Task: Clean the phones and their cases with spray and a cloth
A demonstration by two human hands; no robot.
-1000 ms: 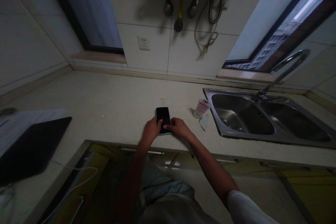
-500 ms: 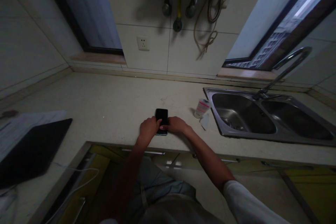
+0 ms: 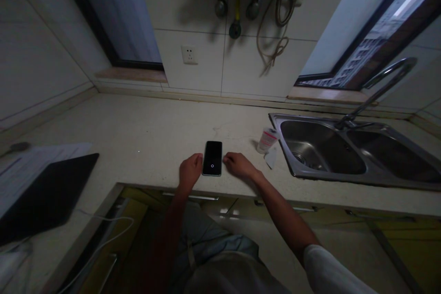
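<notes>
A black phone (image 3: 212, 158) lies flat on the pale countertop (image 3: 148, 133) near its front edge, with a small white circle lit on its dark screen. My left hand (image 3: 189, 170) rests just left of the phone, fingers curled and nothing in them. My right hand (image 3: 239, 165) rests just right of the phone, fingers curled loosely, also holding nothing. Neither hand covers the screen.
A small white bottle with a pink label (image 3: 267, 140) and a white scrap (image 3: 271, 158) sit beside a steel double sink (image 3: 347, 151) with a curved tap (image 3: 382, 85). A dark laptop (image 3: 44, 193) and papers lie at the left. A white cable (image 3: 103, 239) hangs below.
Both hands were on the phone, fingers over its lower part. They have drawn apart to either side, and a small circle now shows on the screen.
</notes>
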